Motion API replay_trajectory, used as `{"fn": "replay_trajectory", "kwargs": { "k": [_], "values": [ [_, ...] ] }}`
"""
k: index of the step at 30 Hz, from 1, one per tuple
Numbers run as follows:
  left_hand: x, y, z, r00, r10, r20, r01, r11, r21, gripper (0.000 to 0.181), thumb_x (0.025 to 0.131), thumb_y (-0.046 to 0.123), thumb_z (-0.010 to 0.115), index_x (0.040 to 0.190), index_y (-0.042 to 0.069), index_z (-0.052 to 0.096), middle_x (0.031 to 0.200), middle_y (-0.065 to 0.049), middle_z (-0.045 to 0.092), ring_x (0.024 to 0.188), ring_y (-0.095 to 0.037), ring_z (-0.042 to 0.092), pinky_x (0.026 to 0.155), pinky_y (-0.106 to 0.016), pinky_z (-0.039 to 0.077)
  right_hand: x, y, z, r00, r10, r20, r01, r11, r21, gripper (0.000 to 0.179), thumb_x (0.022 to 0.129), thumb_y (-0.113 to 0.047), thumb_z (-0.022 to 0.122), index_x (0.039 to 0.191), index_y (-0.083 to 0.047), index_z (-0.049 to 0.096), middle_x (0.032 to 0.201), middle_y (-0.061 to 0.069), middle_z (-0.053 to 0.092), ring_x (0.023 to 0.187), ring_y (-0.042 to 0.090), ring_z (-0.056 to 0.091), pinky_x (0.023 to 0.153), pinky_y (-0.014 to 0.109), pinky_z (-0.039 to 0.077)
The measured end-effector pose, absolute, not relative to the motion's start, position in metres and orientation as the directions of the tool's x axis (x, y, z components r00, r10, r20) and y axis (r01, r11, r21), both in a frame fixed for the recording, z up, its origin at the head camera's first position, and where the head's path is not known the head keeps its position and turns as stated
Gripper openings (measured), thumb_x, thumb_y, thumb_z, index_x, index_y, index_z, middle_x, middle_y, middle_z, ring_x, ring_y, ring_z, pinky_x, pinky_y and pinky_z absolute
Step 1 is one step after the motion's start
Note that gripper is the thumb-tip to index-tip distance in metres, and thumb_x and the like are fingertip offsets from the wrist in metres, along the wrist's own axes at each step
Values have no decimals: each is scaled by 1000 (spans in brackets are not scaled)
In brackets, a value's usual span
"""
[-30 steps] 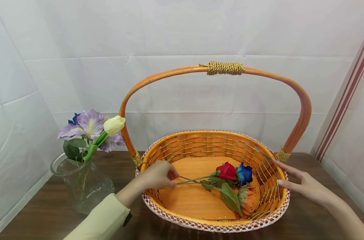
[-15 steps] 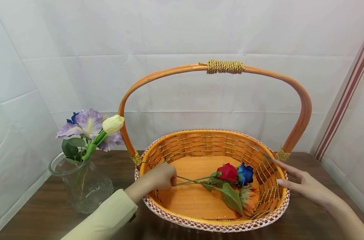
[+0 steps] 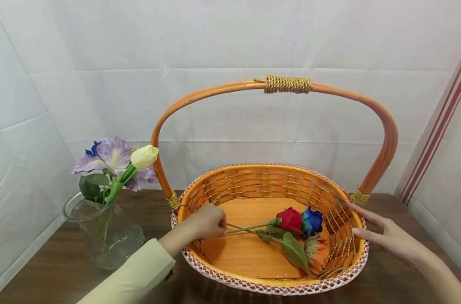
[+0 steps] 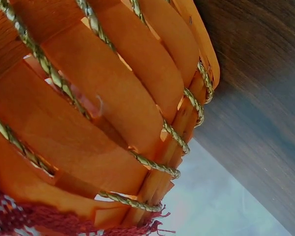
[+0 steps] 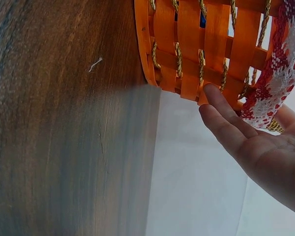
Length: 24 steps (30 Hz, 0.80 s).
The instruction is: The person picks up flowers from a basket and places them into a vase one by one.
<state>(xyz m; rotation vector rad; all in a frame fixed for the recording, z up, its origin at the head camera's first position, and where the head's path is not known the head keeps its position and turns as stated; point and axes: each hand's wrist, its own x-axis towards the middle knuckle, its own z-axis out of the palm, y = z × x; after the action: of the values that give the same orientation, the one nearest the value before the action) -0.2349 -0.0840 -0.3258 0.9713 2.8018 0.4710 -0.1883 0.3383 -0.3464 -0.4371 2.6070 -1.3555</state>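
Observation:
A wicker basket [image 3: 253, 169] with a tall arched handle stands on the table. Inside lie a red rose [image 3: 289, 219], a blue rose [image 3: 312, 221] and an orange flower [image 3: 316, 255], heads to the right. My left hand [image 3: 205, 221] reaches over the left rim, its curled fingers holding the crossed flower stems [image 3: 249, 229] at their lower ends; the fingertips are hidden. At the right rim, my right hand [image 3: 389, 238] holds the basket, thumb and index finger over the edge. In the right wrist view, other fingers [image 5: 226, 120] lie against the outer weave.
Left of the basket stands a clear glass vase [image 3: 72, 211] with a pale yellow tulip [image 3: 144, 157] and purple flowers [image 3: 114, 154]. The dark wooden table [image 3: 33, 274] meets white cloth walls [image 3: 230, 42] behind and at the sides.
My left hand has closed its fingers at the stem ends, and the flowers have slid slightly right within the basket. My right hand stays on the rim.

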Motion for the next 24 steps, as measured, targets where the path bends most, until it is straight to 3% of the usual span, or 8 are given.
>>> {"fn": "replay_trajectory", "kwargs": {
  "k": [3,8,10,18,24],
  "values": [
    [-236,-82,-325,-791,603,-108,540,770,341,10,83,6,63,82,-1,71,72,-5,64,57,-10,49,57,-26,45,-188,339,-346,-942,-336,-17,-173,528,-831,59,95,-19,47,147,-18,18,142,35,16,113,42,46,74,31,52],
    [-237,-78,-325,-758,576,-304,491,812,316,16,89,3,55,92,1,70,79,-6,63,60,-12,42,57,-25,34,-189,339,-347,-939,-341,-39,-146,499,-855,60,95,-18,47,147,-18,17,143,35,13,111,38,49,74,33,52],
    [-237,-78,-326,-757,573,-314,491,816,305,17,88,2,55,95,3,70,87,-6,66,66,-12,49,61,-25,38,-189,338,-347,-941,-337,-35,-148,503,-851,60,95,-18,47,147,-18,18,143,35,13,112,38,48,74,32,52],
    [-238,-85,-329,-747,664,-24,622,712,327,16,71,-7,65,79,4,73,75,-4,68,70,-15,61,63,-23,49,-188,337,-346,-943,-332,-20,-165,517,-840,59,95,-18,48,147,-19,19,143,34,16,113,32,48,75,31,52],
    [-232,-87,-323,-740,666,97,662,695,279,17,69,-9,66,78,3,74,74,-4,69,73,-19,64,63,-27,51,-188,337,-346,-939,-343,-35,-141,474,-869,59,95,-17,47,147,-18,18,143,34,12,103,4,54,75,33,52]
  ]
}}
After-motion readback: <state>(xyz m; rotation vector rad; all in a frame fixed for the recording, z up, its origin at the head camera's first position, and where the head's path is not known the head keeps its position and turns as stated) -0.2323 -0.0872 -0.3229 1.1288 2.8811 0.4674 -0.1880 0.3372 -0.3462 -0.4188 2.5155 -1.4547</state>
